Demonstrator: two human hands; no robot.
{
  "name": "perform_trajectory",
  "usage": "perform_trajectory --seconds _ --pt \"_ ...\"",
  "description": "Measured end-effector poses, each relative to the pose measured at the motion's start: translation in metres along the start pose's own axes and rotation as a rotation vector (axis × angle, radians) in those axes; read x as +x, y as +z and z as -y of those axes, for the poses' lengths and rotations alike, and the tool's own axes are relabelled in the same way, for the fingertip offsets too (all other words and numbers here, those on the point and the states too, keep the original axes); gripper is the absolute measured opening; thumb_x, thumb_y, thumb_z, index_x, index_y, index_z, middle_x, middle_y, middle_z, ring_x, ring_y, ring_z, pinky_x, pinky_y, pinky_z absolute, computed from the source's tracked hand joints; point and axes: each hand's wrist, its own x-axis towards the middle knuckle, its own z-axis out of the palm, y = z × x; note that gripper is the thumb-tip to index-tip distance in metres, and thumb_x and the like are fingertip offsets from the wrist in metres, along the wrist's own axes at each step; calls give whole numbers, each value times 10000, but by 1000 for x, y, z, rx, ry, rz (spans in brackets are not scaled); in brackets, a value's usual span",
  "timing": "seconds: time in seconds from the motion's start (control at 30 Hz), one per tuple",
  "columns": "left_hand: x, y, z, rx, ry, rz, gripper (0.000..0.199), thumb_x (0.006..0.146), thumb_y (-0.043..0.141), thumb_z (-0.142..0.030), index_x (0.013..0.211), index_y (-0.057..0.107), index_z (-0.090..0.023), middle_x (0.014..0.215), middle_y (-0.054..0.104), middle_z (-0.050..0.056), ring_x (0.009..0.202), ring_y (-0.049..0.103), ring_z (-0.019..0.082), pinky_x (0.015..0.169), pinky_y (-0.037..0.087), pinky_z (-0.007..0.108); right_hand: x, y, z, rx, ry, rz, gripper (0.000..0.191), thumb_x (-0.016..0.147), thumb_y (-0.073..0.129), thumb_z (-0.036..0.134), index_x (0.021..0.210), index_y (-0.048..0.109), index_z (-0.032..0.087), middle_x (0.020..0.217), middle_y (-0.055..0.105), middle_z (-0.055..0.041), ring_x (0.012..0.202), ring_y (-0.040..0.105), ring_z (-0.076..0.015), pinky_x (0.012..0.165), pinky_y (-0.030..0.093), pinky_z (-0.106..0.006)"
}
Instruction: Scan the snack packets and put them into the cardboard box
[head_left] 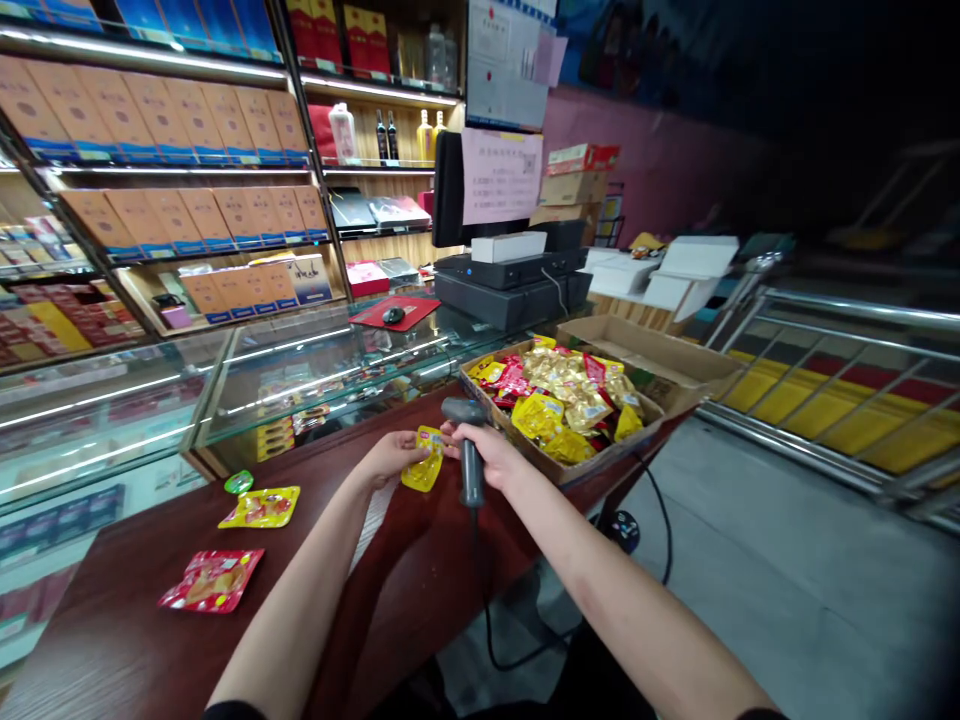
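Note:
My left hand (390, 457) pinches the edge of a small yellow snack packet (424, 462) above the dark red counter (420, 590). Wrapped round the handle of a grey corded barcode scanner (471, 465), my right hand (491, 455) is just right of that packet, and its fingertips reach close to the packet's edge. Whether they touch it I cannot tell. On the counter to the left lie a yellow packet (264, 507), a red packet (213, 581) and a small round green item (239, 482).
An open cardboard box (517, 445) of red, yellow and gold packets stands right of my hands. Behind are a glass display case (322, 365), a monitor (448, 190) and a mouse (393, 315). The scanner cable (487, 620) hangs over the counter edge. A metal railing (840, 335) stands right.

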Motion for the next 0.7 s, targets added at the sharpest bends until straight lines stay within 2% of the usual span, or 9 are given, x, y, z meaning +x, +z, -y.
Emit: perform_trajectory --seconds 0.1,0.2,0.33,0.47,0.53,0.6,0.7 --pt "22 16 -1 -365 -15 73 462 558 811 -313 951 665 -119 868 710 109 735 670 201 728 505 319 -6 -15 7 -190 -151 -87 199 567 614 95 757 645 144 741 665 -15 706 620 -128 688 511 -239" --pt "36 31 1 -517 -23 94 466 569 823 -268 983 669 -120 918 710 123 771 681 208 752 515 322 -11 -27 6 -297 -189 -102 228 540 627 122 765 665 135 740 671 -13 698 605 -125 703 483 -239" --pt "42 42 1 -560 -27 97 446 577 825 -272 971 683 -119 954 707 133 818 681 219 765 520 318 -14 -34 7 -258 -183 -47 240 548 629 150 785 671 137 730 671 -11 703 610 -131 743 476 -262" --pt "46 39 1 -459 9 103 485 546 837 -323 953 693 -104 953 710 131 828 677 227 793 510 326 -18 -33 14 -314 -237 -44 196 572 617 154 760 670 136 679 657 -4 690 607 -140 708 474 -263" --pt "50 34 0 -415 49 43 510 522 840 -361 934 697 -98 937 714 124 823 677 232 791 508 330 -22 -29 17 -384 -284 -76 184 582 616 146 757 670 138 676 653 1 695 603 -141 692 472 -258" --pt "54 29 1 -390 95 -68 537 503 834 -408 923 696 -102 919 718 114 823 676 237 776 509 329 -29 -22 18 -412 -296 -100 176 588 633 152 762 661 143 717 658 -6 719 615 -144 692 481 -260" --pt "60 24 1 -350 150 -232 532 503 818 -437 906 692 -113 913 722 103 822 676 230 753 512 313 -45 -7 13 -321 -189 -57 203 614 657 223 802 621 152 844 661 -36 743 654 -162 666 521 -292"
